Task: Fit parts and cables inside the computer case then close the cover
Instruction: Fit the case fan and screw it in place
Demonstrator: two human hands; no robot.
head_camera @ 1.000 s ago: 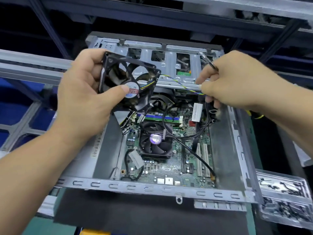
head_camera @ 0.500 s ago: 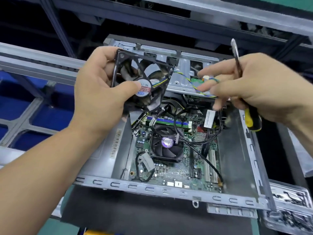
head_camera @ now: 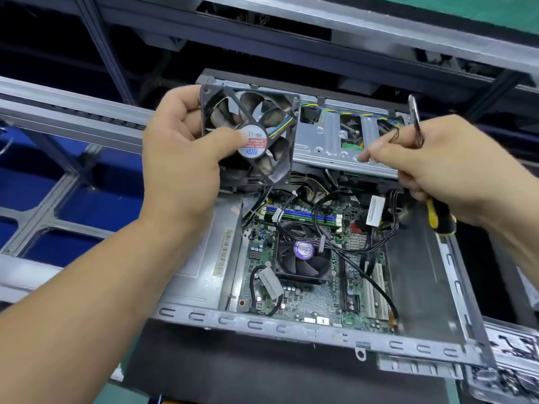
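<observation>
We see a dark mat [head_camera: 262, 371] under metal racking. The case [head_camera: 320, 333] lies open, its length running away from us. Our left hand [head_camera: 180, 167] grips the fan [head_camera: 250, 138] upright above it; our right hand [head_camera: 443, 164] holds a screwdriver [head_camera: 437, 217], tip up.

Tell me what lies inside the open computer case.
Inside the computer case: motherboard, CPU cooler fan, RAM sticks, black cables. The held case fan covers the far-left corner.

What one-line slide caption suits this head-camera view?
Left hand grips a case fan above the open computer case; right hand holds a screwdriver.
</observation>
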